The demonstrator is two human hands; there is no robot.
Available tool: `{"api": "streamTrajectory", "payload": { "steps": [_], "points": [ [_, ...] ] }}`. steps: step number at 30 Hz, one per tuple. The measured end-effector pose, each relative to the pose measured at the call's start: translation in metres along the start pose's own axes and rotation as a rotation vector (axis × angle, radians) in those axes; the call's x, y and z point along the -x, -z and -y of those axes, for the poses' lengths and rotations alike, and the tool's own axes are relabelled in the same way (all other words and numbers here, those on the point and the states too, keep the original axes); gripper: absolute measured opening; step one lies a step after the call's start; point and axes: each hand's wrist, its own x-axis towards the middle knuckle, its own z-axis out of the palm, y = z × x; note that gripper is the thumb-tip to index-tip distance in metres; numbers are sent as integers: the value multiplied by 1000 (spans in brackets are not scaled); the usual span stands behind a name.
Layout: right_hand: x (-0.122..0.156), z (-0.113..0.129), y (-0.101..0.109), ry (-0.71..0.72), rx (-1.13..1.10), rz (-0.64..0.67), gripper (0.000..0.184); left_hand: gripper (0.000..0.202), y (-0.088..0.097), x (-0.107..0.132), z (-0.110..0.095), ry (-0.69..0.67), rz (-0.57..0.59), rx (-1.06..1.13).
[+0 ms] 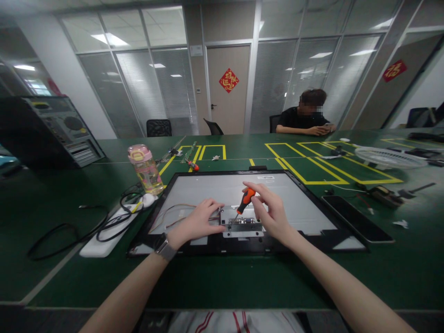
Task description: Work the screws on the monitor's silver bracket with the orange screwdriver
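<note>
A flat display panel [208,189] with a black frame lies back side up on the green table. Near its front edge sits a metal bracket [243,234] with a small circuit board [248,221] on it. My right hand [272,210] holds an orange and black screwdriver [246,200], index finger over the handle's end. The screwdriver leans, its tip down at the bracket's left part. My left hand [199,221] rests at the bracket's left edge, thumb and fingers apart on either side of the tip area. Thin wires [173,213] run leftward from under that hand.
Left of the panel are a pink-lidded bottle [145,171], a white power strip [104,238] and black cables [65,226]. Right are a phone [355,218] and a white racket-like object [390,157]. Another screwdriver [193,165] lies behind. A person [305,115] sits across the table.
</note>
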Motion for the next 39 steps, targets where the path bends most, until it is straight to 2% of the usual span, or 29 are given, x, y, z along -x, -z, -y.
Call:
{"api": "streamTrajectory", "payload": {
  "steps": [3,8,14,21,26,31,34,39],
  "points": [
    [1,0,-1,-14,-23,9,35,59,0,0,1,3,3,-8],
    [0,-3,-4,-2,70,-65,24,59,-1,1,2,-3,4,0],
    [-1,4,-1,-39,-78,12,32,59,-1,0,1,1,4,-7],
    [0,3,-5,-103,-170,-71,16,59,0,1,0,5,5,1],
    [1,4,-5,-116,-197,-69,23,59,-1,1,1,1,-2,-1],
    [0,4,-3,-141,-230,2,32,59,-1,0,1,4,1,-5],
    [0,4,-3,-149,-258,15,29,59,0,0,-1,8,8,-3],
    [0,5,-5,-142,-259,-43,22,59,1,0,-3,18,7,-5]
  ]
}}
